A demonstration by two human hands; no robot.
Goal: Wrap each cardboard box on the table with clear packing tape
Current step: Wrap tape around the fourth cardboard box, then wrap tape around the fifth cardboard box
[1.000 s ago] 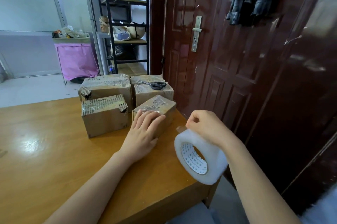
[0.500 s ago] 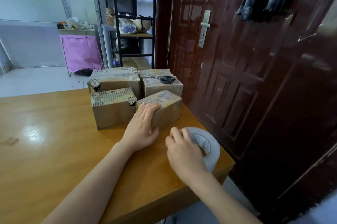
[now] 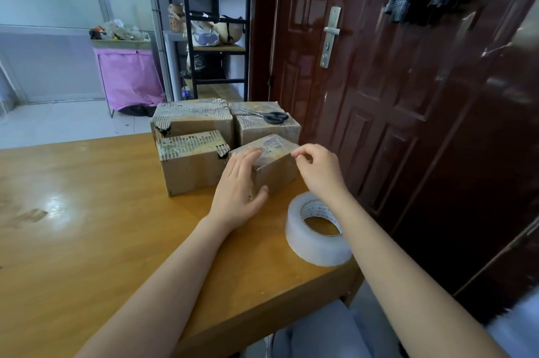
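Box (image 3: 269,166) between hands, seemingly touching

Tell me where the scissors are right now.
In the head view, the scissors lie on top of the back right box, behind the small box under both hands, near the door.

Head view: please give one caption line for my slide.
Left hand steadies a small box; right hand reaches its corner, tape roll lying on the table.

door (image 3: 408,124) close beside boxes (image 3: 204,142)
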